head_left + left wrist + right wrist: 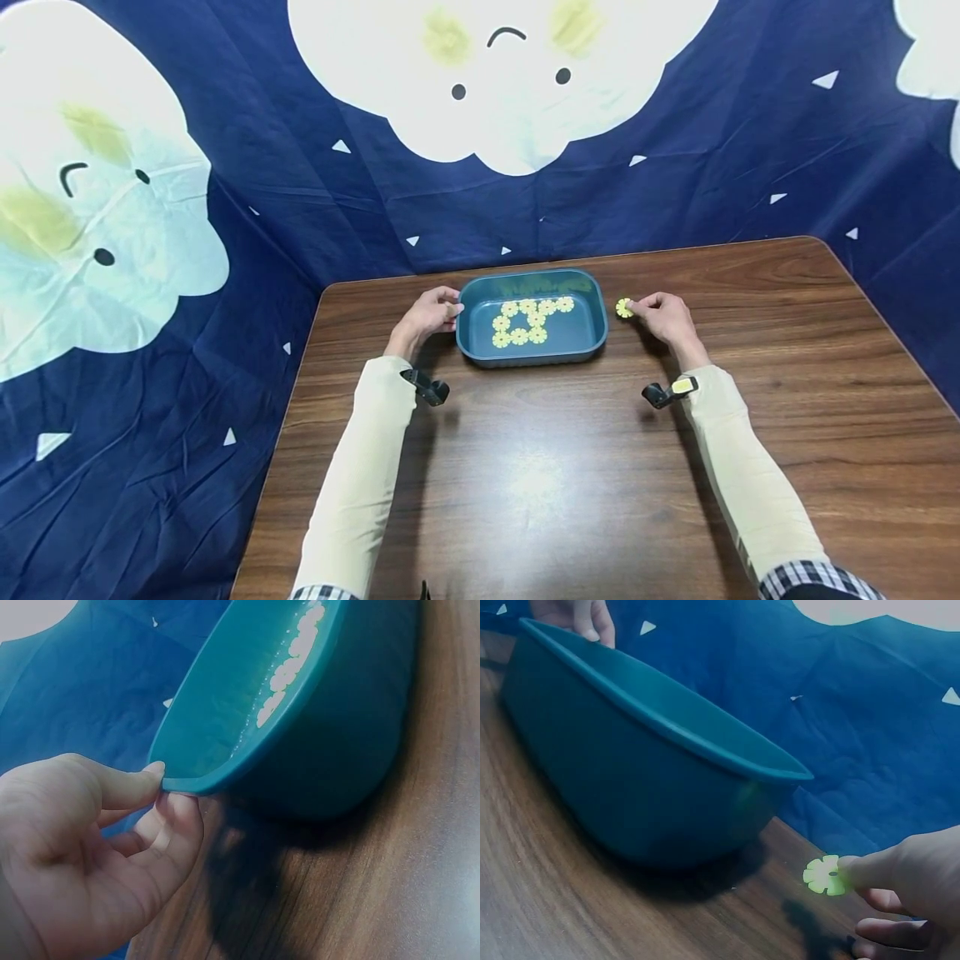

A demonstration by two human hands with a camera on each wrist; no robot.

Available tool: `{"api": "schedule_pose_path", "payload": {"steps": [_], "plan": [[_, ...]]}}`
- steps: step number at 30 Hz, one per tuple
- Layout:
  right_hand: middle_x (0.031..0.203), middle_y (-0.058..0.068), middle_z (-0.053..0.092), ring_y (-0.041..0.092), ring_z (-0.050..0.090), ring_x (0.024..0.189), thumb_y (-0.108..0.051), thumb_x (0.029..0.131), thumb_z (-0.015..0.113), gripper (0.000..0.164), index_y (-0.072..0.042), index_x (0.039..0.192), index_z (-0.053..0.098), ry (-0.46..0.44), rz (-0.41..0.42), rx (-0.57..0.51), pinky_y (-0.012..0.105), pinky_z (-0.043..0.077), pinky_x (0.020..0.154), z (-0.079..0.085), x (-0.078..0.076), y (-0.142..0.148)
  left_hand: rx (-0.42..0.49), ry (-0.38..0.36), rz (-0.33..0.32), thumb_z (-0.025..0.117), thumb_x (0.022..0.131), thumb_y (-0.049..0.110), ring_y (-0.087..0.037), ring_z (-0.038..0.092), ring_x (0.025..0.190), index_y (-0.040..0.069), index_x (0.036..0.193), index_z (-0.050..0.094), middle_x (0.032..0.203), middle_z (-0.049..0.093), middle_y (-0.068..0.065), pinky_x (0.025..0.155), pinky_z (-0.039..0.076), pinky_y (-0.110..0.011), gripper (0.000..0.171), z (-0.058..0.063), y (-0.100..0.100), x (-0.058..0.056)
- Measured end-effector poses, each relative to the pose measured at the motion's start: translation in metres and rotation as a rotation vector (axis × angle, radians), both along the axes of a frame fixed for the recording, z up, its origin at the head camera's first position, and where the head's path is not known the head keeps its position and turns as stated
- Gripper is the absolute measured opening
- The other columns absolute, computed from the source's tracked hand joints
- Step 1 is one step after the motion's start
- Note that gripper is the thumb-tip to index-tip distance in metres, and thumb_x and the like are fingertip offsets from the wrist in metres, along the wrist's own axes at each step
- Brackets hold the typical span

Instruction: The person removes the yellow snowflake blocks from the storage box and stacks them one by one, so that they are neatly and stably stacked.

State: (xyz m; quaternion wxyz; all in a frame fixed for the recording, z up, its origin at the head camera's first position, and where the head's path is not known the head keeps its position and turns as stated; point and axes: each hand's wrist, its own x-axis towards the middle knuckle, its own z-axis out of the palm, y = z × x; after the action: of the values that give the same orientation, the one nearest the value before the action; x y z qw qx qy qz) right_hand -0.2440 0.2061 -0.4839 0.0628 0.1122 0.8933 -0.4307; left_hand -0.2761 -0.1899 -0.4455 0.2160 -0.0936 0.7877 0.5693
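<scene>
A teal rectangular basin (540, 359) with rounded corners stands near the table's far edge. Several yellow flower-shaped pieces (519, 337) lie on its floor in a bent, looping row. My left hand (429, 315) grips the basin's left rim, thumb on the inside and fingers outside, as the left wrist view shows. To the right of the basin, my right hand (666, 318) pinches one yellow flower-shaped piece (824, 875) between thumb and fingers. That piece has notched petals and a small dark centre hole, and is held over the table, apart from the basin wall.
The brown wood-grain table (525, 467) reaches toward me. A dark blue cloth (480, 217) with white clouds and small triangles hangs behind and to the left. Each wrist wears a black camera mount (427, 387) over a pale sleeve.
</scene>
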Motion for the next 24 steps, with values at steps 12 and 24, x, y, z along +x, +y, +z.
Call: {"api": "schedule_pose_path", "payload": {"steps": [12, 24], "plan": [[0.107, 0.022, 0.065, 0.040, 0.056, 0.105, -0.034, 0.091, 0.063, 0.036, 0.001, 0.095, 0.067, 0.081, 0.004, 0.104, 0.048, 0.044, 0.093, -0.006, 0.000, -0.002, 0.003, 0.007, -0.001, 0.053, 0.096, 0.003, -0.016, 0.051, 0.070, -0.001, 0.131, 0.044, 0.098, 0.049, -0.012, 0.061, 0.049, -0.022, 0.036, 0.001, 0.000, 0.001], [0.112, 0.027, 0.053, 0.044, 0.037, 0.114, -0.028, 0.091, 0.062, 0.030, 0.002, 0.091, 0.067, 0.120, -0.003, 0.204, 0.050, 0.029, 0.099, -0.019, 0.000, -0.004, -0.012, 0.008, -0.019, 0.052, 0.097, 0.004, -0.013, 0.049, 0.070, -0.002, 0.132, 0.044, 0.089, 0.047, -0.006, 0.072, 0.051, -0.030, 0.037, -0.003, -0.002, -0.001]]}}
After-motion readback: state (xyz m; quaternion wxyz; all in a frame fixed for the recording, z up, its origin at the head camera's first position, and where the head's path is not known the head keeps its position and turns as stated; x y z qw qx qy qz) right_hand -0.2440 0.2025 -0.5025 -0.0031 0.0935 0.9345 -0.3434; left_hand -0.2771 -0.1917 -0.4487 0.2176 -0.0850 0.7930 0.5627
